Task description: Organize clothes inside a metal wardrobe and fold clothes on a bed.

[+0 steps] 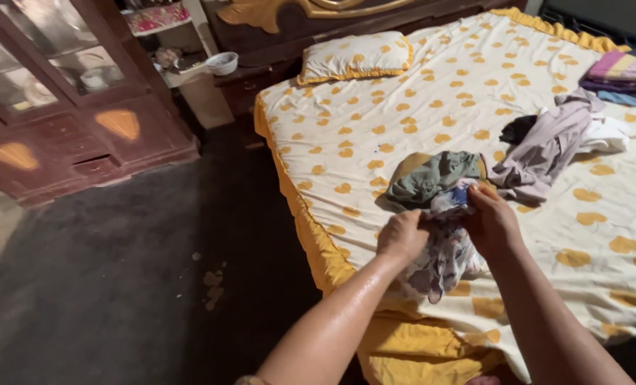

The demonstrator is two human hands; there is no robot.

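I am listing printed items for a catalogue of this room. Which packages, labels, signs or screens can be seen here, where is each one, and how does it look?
None can be seen: no package, label, sign or screen.
The left hand and right hand hold only a patterned cloth with no visible tag, at the edge of the bed.
The objects on the cabinet shelves are too blurred to identify.
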